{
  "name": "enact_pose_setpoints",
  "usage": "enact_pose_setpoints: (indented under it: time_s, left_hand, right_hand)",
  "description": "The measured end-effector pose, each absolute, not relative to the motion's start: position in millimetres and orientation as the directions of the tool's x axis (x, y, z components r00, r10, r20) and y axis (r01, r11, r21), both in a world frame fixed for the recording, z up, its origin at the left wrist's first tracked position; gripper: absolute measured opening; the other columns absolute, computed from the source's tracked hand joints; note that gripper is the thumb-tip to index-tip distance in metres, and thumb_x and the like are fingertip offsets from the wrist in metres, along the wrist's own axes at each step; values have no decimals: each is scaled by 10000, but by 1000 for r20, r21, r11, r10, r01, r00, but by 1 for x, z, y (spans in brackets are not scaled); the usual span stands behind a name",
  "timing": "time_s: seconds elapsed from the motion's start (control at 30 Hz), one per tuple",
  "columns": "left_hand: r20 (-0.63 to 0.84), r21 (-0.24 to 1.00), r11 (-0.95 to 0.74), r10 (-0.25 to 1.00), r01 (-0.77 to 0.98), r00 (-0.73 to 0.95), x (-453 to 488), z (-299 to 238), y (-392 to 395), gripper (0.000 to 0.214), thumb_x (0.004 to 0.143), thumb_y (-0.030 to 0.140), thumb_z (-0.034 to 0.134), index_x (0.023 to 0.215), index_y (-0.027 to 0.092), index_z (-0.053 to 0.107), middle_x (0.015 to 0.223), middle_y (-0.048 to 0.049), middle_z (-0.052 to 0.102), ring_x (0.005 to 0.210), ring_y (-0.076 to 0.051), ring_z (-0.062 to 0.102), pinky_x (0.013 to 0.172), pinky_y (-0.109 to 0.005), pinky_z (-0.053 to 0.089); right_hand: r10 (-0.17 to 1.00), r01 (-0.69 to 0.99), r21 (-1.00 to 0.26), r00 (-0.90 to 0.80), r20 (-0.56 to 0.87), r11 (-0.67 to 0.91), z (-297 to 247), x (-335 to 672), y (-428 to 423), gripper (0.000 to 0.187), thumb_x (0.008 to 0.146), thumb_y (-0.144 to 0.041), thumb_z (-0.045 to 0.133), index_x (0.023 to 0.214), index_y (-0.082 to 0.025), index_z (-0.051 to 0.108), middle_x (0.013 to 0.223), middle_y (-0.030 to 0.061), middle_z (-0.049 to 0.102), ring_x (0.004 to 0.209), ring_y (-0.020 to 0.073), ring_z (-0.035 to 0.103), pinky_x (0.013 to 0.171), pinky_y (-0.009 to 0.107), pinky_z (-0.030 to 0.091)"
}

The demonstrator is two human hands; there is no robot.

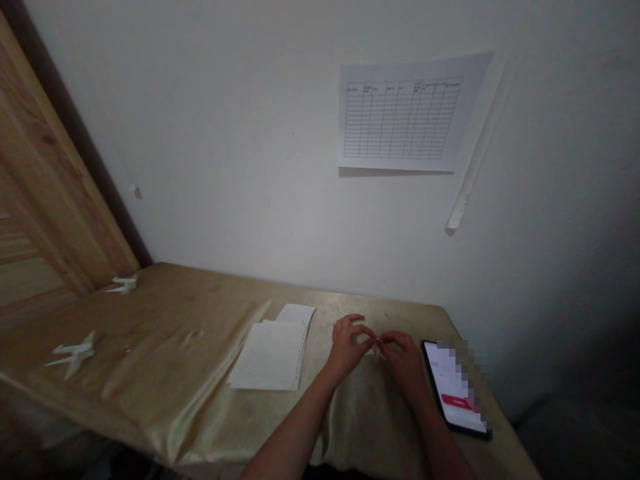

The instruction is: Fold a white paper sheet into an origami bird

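Observation:
My left hand [350, 340] and my right hand [401, 353] meet above the cloth-covered table, fingertips pinched together. Between them is a small folded piece of paper [377, 355], pale, with a narrow point hanging down; most of it is hidden by my fingers. Left of my hands lies a stack of white paper sheets [273, 357], some with a torn perforated edge. Two white folded paper birds, like origami cranes, rest farther left: one paper crane [77, 353] nearer me and another paper crane [123, 285] toward the back.
A phone [457, 393] with a lit screen lies by the table's right edge. Gold cloth [200, 327] with wrinkles covers the table. A printed chart [400, 120] hangs on the wall behind. Wooden boards [55, 153] stand at the far left.

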State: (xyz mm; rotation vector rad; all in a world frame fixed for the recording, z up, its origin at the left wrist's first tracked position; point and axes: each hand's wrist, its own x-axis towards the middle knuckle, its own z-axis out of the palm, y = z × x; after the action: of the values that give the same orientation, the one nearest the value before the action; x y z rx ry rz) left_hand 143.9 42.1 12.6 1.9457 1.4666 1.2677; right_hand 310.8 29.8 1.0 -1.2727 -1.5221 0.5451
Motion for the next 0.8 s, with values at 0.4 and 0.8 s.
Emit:
enact_pose_setpoints:
  time_s: [0.4, 0.8]
  left_hand:
    - [486, 724, -448, 871, 524, 74, 140, 9, 47, 145, 716, 185, 839, 783, 303, 786, 1227, -26, 648, 1212, -262, 532, 1090, -483, 377]
    - [537, 675, -499, 838, 543, 101, 140, 13, 43, 133, 718, 209, 840, 783, 315, 793, 1204, -30, 660, 1188, -267, 541, 1095, -487, 356]
  right_hand:
    - [954, 360, -907, 115, 275, 219, 4, 311, 30, 281, 729, -476, 681, 846, -228, 743, 904, 59, 739, 903, 268, 663, 875, 403, 475]
    - [967, 292, -936, 101, 235, 197, 2, 310, 32, 308, 684, -487, 701, 832, -219, 738, 866, 69, 746, 854, 272, 681, 827, 389, 500]
